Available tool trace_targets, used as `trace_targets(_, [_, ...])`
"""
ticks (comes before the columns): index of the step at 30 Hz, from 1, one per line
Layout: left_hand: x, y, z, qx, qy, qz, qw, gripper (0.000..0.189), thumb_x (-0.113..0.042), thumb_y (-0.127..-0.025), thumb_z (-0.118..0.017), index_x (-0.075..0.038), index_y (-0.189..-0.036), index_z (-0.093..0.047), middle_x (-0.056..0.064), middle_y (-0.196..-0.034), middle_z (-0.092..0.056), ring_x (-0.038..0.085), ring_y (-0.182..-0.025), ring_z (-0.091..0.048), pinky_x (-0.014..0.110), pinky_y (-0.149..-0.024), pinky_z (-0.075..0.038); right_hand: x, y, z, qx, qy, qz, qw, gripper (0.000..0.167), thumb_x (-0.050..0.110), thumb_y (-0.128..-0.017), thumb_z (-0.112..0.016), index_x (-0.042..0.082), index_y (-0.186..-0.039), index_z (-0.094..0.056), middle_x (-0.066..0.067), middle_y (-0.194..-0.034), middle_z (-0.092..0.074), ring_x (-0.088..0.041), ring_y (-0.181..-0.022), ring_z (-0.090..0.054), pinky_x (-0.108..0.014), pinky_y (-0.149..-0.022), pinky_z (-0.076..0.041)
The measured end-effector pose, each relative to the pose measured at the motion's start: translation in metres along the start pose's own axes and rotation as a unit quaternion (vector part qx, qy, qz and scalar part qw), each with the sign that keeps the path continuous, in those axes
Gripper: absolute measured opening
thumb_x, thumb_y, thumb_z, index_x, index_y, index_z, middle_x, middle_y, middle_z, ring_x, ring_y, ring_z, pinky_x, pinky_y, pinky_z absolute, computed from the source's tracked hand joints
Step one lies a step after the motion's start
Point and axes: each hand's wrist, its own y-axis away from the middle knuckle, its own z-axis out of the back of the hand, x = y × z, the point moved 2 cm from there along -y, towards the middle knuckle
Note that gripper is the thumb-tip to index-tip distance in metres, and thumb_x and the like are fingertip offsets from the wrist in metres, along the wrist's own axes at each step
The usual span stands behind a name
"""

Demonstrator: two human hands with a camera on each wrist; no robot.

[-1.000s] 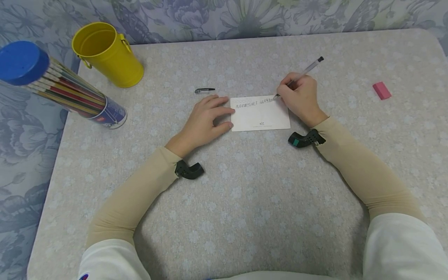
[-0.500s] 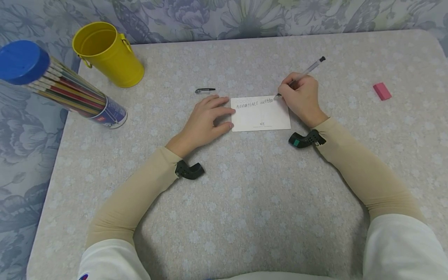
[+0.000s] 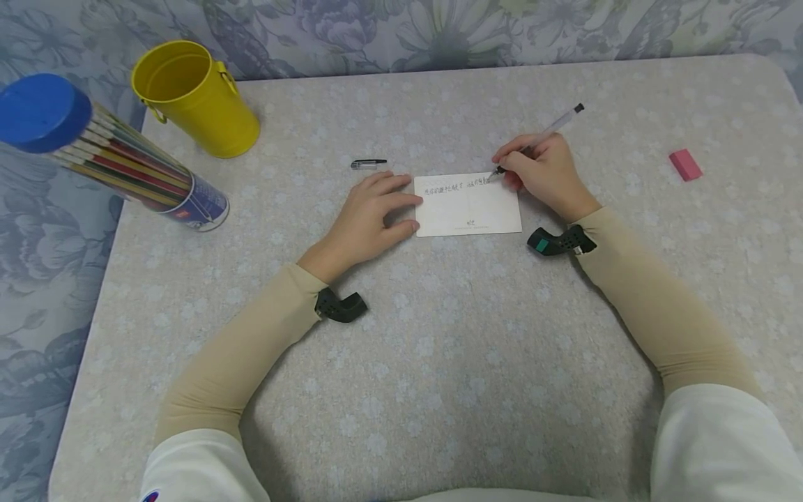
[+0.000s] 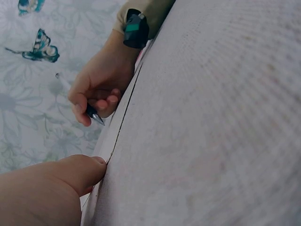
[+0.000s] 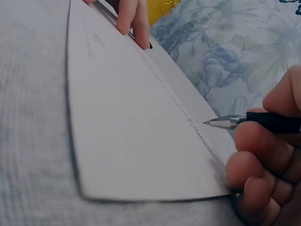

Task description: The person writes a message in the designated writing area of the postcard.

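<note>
A white card [image 3: 467, 207] lies on the table with one line of handwriting along its upper part and a small printed mark near its lower edge. My right hand [image 3: 547, 172] pinches a pen [image 3: 560, 123] with a clear barrel and dark grip. In the right wrist view the pen's metal tip [image 5: 221, 122] points at the end of the written line; whether it touches the paper I cannot tell. My left hand [image 3: 370, 217] rests with spread, relaxed fingers, its thumb and fingertips on the card's left edge. Just above that hand lies a black pen cap [image 3: 369, 164].
At the far left stand a yellow bucket [image 3: 216, 118] and a tall tube of pencils [image 3: 125, 157] with a blue lid. A pink eraser [image 3: 686, 164] lies to the right. The patterned tablecloth [image 3: 439, 362] reaches the flowered wall covering [image 3: 439, 35] at the back.
My right hand has shifted and turned slightly, its fingers loosening around the pen and its wrist moving a little to the right. The left hand and the card stay in place.
</note>
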Motion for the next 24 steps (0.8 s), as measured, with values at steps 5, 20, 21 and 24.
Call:
trace_targets(5, [-0.0002, 0.0001, -0.0005, 0.002, -0.001, 0.001, 1.0, 0.038, -0.027, -0.093, -0.074, -0.009, -0.127, -0.072, 0.016, -0.153, -0.053, 0.039, -0.149, -0.038, 0.057, -0.126, -0.025, -0.001, 0.0001, 0.0002, 0.004, 0.003, 0.002, 1.0, 0.017, 0.007, -0.092, -0.061, 0.0, -0.086, -0.076, 0.008, -0.057, -0.064, -0.008, -0.047, -0.055, -0.019, -0.044, -0.045])
trace_targets(20, [-0.0009, 0.0003, 0.0008, 0.002, 0.0, 0.002, 1.0, 0.038, -0.027, -0.093, -0.074, -0.009, -0.127, -0.072, 0.017, -0.153, -0.053, 0.039, -0.15, -0.038, 0.057, -0.126, -0.025, 0.0001, 0.0003, -0.0015, 0.0, 0.027, 0.017, 0.9995, 0.012, 0.007, -0.09, -0.064, 0.002, -0.084, -0.073, 0.006, -0.054, -0.059, -0.007, -0.045, -0.049, -0.019, -0.044, -0.042])
trace_targets(21, [-0.0009, 0.0004, 0.0008, 0.001, 0.0, 0.001, 1.0, 0.038, -0.026, -0.093, -0.074, -0.009, -0.127, -0.072, 0.017, -0.153, -0.053, 0.039, -0.149, -0.038, 0.057, -0.126, -0.025, 0.0002, 0.0005, -0.0017, -0.001, 0.027, 0.019, 0.9994, 0.013, 0.008, -0.091, -0.064, 0.002, -0.083, -0.072, 0.006, -0.054, -0.059, -0.007, -0.046, -0.05, -0.019, -0.044, -0.042])
trace_targets(24, [-0.001, 0.0004, 0.0006, 0.001, -0.001, 0.001, 1.0, 0.038, -0.026, -0.093, -0.074, -0.008, -0.127, -0.072, 0.017, -0.153, -0.053, 0.04, -0.149, -0.038, 0.057, -0.126, -0.025, 0.0005, 0.0012, -0.0024, -0.004, 0.027, 0.021, 0.9994, 0.014, 0.008, -0.092, -0.063, 0.003, -0.082, -0.071, 0.007, -0.055, -0.059, -0.006, -0.046, -0.05, -0.018, -0.045, -0.042])
